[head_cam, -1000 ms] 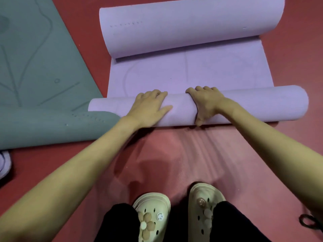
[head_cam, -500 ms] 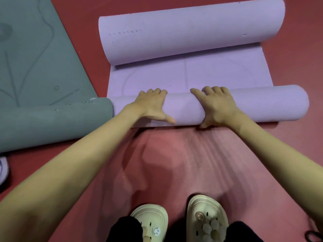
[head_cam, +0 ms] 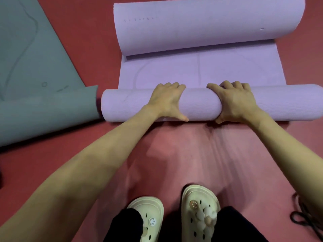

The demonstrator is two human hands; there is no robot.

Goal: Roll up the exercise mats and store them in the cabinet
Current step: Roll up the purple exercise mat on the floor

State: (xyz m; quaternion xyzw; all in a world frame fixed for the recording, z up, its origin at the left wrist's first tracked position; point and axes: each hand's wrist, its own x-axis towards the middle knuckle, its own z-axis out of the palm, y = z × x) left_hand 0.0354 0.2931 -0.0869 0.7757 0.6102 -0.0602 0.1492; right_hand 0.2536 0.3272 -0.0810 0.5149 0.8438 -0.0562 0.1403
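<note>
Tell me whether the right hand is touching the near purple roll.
Touching. The head view shows the right hand draped over the near purple roll, fingers curled over its top and thumb against its near side.

Lilac mat (head_cam: 201, 105) with faint line markings, grey-green mat (head_cam: 35, 67), red floor (head_cam: 174, 154), cream clogs (head_cam: 201, 206).
</note>
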